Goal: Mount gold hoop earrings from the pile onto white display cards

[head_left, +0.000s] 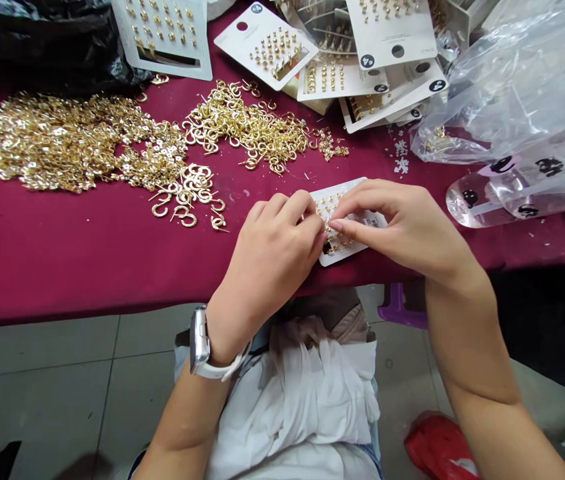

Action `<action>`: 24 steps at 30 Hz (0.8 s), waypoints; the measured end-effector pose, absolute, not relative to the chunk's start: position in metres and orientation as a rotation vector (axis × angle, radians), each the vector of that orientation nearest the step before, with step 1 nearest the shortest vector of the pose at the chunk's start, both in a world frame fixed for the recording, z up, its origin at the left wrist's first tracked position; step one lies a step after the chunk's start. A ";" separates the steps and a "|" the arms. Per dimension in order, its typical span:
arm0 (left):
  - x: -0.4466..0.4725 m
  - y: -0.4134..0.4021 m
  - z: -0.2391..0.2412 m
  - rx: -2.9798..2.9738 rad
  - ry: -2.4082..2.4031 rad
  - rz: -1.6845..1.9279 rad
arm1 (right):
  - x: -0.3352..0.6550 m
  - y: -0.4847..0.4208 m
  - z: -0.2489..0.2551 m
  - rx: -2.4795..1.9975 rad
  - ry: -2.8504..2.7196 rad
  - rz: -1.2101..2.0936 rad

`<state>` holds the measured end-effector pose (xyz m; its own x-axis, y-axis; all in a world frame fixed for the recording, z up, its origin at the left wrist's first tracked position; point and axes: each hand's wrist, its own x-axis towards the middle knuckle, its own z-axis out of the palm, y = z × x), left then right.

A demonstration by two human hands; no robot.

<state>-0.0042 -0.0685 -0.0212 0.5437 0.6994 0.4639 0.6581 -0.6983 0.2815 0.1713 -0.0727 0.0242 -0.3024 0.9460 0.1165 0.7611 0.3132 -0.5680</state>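
Observation:
A white earring card [349, 249] with rows of small gold earrings lies slightly tilted at the table's front edge. My left hand [275, 243], wearing a watch on its wrist, grips the card's left side with curled fingers; its fingertips are partly hidden. From the right, my right hand [402, 223] reaches over the card, thumb and forefinger pinched together at the earrings. Whatever is between those fingertips is too small to make out. Up and to the left sit loose gold hoop earrings [195, 187] and a pile of gold C-shaped hoops [252, 130].
A wide heap of small gold pieces [57, 143] covers the table's left side. A black plastic bag [47, 47] stands behind it. Filled earring cards [267, 47] lie at the back. Clear plastic bags [527, 100] occupy the right. The maroon cloth [87, 260] ends near my lap.

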 end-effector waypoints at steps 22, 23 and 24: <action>-0.004 -0.068 -0.021 2.735 1.175 0.869 | 0.172 -0.072 0.025 -1.488 -2.258 0.477; -0.004 -0.068 -0.021 2.738 1.171 0.865 | 0.172 -0.072 0.025 -1.484 -2.272 0.467; -0.003 -0.068 -0.021 2.741 1.164 0.861 | 0.172 -0.072 0.026 -1.477 -2.285 0.459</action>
<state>-0.0035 -0.0683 -0.0205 0.5637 0.6754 0.4755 0.6523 -0.7172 0.2453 0.1720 -0.0720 0.0258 -0.3757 0.9165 0.1373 0.7923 0.3945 -0.4655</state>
